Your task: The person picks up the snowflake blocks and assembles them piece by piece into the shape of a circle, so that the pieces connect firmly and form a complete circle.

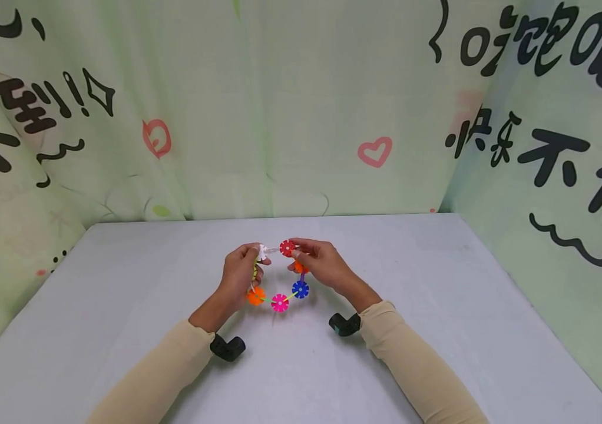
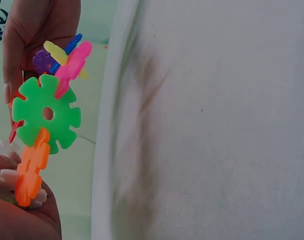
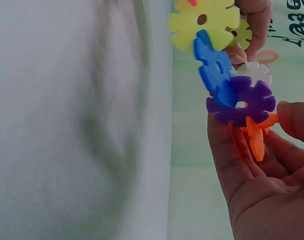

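your left hand (image 1: 241,272) and right hand (image 1: 318,262) are raised side by side above the middle of the table (image 1: 439,330), well in from every edge, forearms angled inward from the near edge. between them you hold a ring of snowflake discs (image 1: 278,281). your left fingers curl round its left side, pinching near the white disc (image 1: 262,252); your right fingers pinch the red disc (image 1: 287,248) at the top, with the chain running down past that hand.

the head view shows the whole loop: orange disc (image 1: 255,296), pink disc (image 1: 280,302) and blue disc (image 1: 300,289) hanging lowest. it hides the edge-on pieces. the left wrist view shows a green disc (image 2: 47,115) face on. the right wrist view shows a purple disc (image 3: 242,102) and a yellow disc (image 3: 204,21), with your palm half open beneath.
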A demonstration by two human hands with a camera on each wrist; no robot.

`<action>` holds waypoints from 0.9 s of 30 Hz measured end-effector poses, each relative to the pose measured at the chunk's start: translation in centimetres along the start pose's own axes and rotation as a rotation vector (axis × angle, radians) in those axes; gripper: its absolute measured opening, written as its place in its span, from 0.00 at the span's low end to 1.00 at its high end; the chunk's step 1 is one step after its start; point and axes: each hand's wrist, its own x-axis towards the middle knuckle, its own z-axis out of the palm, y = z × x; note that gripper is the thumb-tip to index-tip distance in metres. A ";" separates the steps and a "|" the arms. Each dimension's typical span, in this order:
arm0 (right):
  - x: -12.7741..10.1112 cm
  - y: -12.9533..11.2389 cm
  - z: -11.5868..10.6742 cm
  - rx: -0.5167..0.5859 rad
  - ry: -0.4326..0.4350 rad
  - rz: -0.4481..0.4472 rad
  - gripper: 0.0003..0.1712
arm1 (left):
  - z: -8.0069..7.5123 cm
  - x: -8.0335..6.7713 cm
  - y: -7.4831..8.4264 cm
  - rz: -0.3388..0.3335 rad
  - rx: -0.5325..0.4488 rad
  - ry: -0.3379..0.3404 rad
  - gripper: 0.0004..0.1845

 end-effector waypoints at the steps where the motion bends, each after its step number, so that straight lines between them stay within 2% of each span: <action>1: 0.0 0.0 0.0 -0.002 -0.009 -0.002 0.22 | 0.0 0.0 0.0 0.002 0.014 -0.001 0.13; 7: -0.3 -0.2 -0.2 -0.032 -0.060 -0.013 0.22 | 0.2 0.0 -0.2 -0.004 0.061 -0.017 0.14; 14: -1.9 -2.1 -0.2 -0.135 -0.090 -0.042 0.21 | 0.1 0.3 -0.8 -0.009 0.136 -0.040 0.13; 21: -0.6 1.1 -0.4 -0.192 -0.075 -0.030 0.20 | 0.1 0.3 -1.2 -0.006 0.190 -0.080 0.13; 27: -0.4 1.2 -0.3 -0.186 -0.070 -0.014 0.21 | 0.3 0.4 -1.4 -0.012 0.206 -0.084 0.13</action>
